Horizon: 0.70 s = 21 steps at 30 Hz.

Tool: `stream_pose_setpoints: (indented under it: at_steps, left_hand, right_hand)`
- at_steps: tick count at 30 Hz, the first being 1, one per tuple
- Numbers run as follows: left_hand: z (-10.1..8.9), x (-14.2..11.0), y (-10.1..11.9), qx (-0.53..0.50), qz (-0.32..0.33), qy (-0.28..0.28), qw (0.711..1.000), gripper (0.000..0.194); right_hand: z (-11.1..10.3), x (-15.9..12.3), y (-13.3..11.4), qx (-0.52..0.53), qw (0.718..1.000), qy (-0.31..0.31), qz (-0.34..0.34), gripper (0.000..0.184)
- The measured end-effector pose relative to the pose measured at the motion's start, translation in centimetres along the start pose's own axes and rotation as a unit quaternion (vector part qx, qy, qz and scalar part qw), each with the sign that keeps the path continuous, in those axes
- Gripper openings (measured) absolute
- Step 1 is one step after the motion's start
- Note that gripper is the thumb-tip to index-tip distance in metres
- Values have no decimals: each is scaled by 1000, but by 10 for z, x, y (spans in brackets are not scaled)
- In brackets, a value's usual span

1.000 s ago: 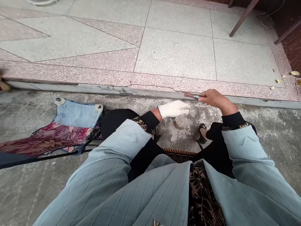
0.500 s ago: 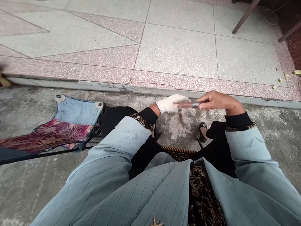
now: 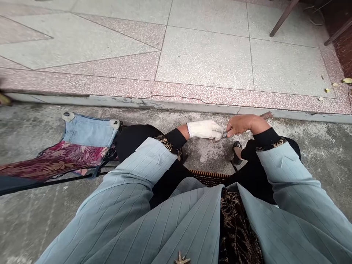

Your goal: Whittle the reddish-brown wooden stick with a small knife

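My left hand (image 3: 205, 129) wears a white knit glove and is closed, with a curved brown piece hidden beneath it. My right hand (image 3: 244, 124) is bare and grips a slim brown rod (image 3: 265, 116), whose far end sticks out past the hand to the right. A silver band (image 3: 224, 134) on the rod shows between my two hands, and the gloved fingertips nearly touch it. Both hands are held low over the rough concrete ground (image 3: 205, 156), in front of my knees.
A low folding seat (image 3: 88, 130) of denim and floral fabric stands beside my left knee. A black shoe (image 3: 236, 154) rests on the concrete by my right knee. A cracked terrazzo step edge (image 3: 176, 102) runs just beyond my hands. Dark wooden legs (image 3: 283, 14) stand far right.
My right hand has moved in towards the glove, and the rod has swung so its far end points right. The curved brown piece under the glove no longer shows.
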<state>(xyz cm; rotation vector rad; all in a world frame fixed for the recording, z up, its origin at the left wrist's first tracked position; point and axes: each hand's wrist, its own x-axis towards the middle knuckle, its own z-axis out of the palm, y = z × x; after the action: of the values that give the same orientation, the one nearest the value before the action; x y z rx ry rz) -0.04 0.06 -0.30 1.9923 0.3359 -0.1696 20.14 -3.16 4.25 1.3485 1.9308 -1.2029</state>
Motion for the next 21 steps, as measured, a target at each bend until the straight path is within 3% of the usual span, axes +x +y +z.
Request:
stream_pose_setpoints:
  at_steps: [2,5,9,12,14,16,17,18,21]
  left_hand:
    - [1,-2,1,-93,18,-34,995,26]
    - [0,-2,3,-134,34,-17,990,29]
    - [4,6,4,-16,77,51,996,25]
    - [10,12,4,66,127,109,984,21]
    - [13,13,3,50,112,105,987,18]
    - [15,15,-1,-64,55,126,988,16]
    - [16,17,-4,-155,27,153,976,17]
    - [17,19,-8,-263,11,200,944,18]
    - [19,24,-17,-518,29,306,798,22]
  right_hand:
    - [-3,-6,5,61,994,-72,-64,29]
    - [-7,-10,14,129,980,-104,-106,38]
    - [-2,0,16,152,980,-104,-72,47]
    - [1,8,13,161,979,-113,-50,51]
    - [1,10,13,161,975,-139,-65,52]
    - [-1,9,14,160,968,-170,-95,51]
    - [-1,9,14,163,964,-181,-110,50]
    - [-2,8,14,167,960,-188,-122,49]
    - [-5,4,15,184,953,-188,-151,48]
